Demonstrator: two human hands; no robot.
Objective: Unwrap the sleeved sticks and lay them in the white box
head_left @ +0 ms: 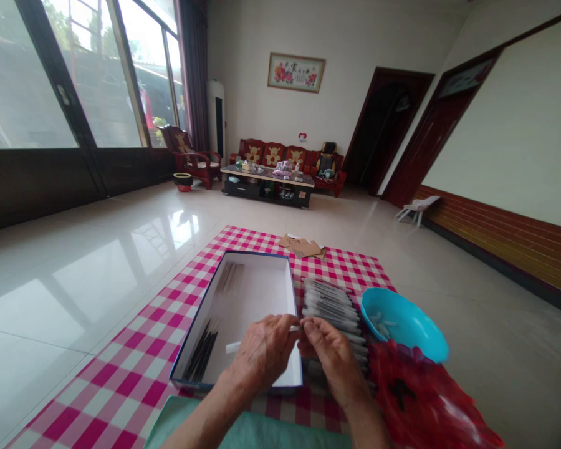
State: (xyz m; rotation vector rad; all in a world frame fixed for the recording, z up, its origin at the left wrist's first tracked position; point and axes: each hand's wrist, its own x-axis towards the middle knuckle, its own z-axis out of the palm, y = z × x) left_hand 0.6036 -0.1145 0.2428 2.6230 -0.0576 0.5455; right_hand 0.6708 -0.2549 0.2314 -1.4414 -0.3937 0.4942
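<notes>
My left hand and my right hand meet over the near right corner of a shallow white box with a dark rim. Both are closed in a pinch on a thin white strip that sticks out to the left of my left hand. Inside the box lie bundles of thin dark sticks, near the left wall. To the right of the box sits a row of packed grey-and-white bundles, just beyond my right hand.
A red-and-white checked cloth covers the tiled floor under everything. A turquoise bowl with small pale pieces stands at the right, a red plastic bag in front of it. Cardboard scraps lie at the cloth's far edge. A coffee table and sofa stand far back.
</notes>
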